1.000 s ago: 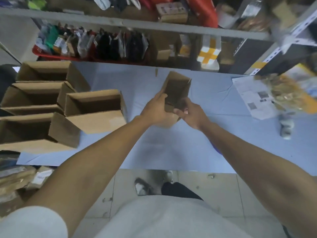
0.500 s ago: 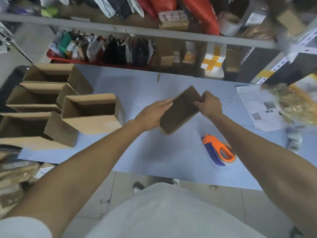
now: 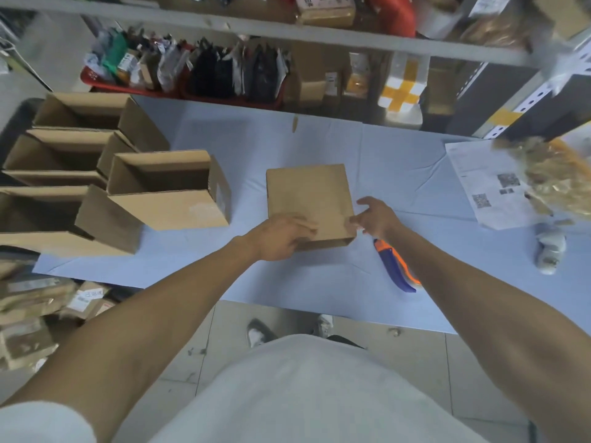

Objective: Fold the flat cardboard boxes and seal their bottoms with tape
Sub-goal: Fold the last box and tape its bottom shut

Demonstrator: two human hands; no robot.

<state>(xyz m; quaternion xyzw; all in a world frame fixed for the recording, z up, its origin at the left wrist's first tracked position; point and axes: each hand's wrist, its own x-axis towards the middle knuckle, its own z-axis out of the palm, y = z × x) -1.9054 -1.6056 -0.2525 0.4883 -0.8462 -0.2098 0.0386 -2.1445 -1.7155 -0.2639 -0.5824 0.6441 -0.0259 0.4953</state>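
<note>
One head-worn wide-angle view looks forward and steeply down from close above the surface, taking in the person's forearms, torso, the floor and shelf beyond.

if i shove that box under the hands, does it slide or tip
Probably slides: the box sits low and flat-faced on the smooth blue table cover. Likely light, being thin empty cardboard. The left hand resting on it would resist.
</note>
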